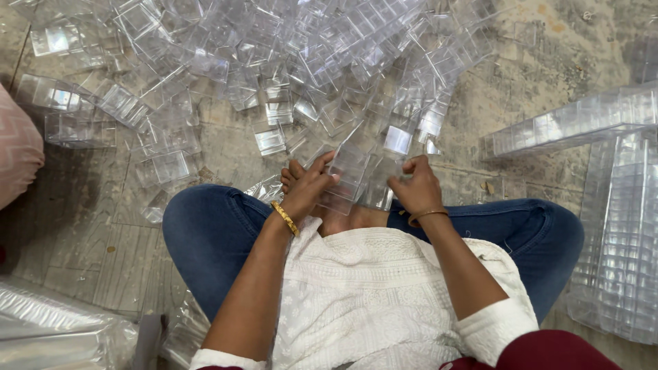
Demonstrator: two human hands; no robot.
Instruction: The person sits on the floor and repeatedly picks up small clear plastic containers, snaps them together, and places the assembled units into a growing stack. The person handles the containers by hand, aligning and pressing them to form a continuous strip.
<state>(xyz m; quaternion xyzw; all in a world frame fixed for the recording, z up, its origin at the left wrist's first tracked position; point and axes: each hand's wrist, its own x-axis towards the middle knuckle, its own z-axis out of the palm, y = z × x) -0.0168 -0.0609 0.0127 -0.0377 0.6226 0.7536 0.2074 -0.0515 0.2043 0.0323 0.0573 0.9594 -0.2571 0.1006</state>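
I sit cross-legged on a stone floor in blue jeans and a white top. My left hand (310, 185) grips one side of a small clear plastic box (346, 177) held above my crossed feet. My right hand (417, 185) is closed on clear plastic pieces at the box's right side; whether they are part of the same box I cannot tell. Both wrists wear a gold bangle. A big heap of loose clear plastic boxes (274, 75) lies on the floor just beyond my hands.
Long stacked rows of clear boxes (617, 226) stand at the right, with one row (569, 123) lying across behind them. Clear plastic bags (55, 329) lie at the lower left. A pink patterned cloth (17, 147) shows at the left edge.
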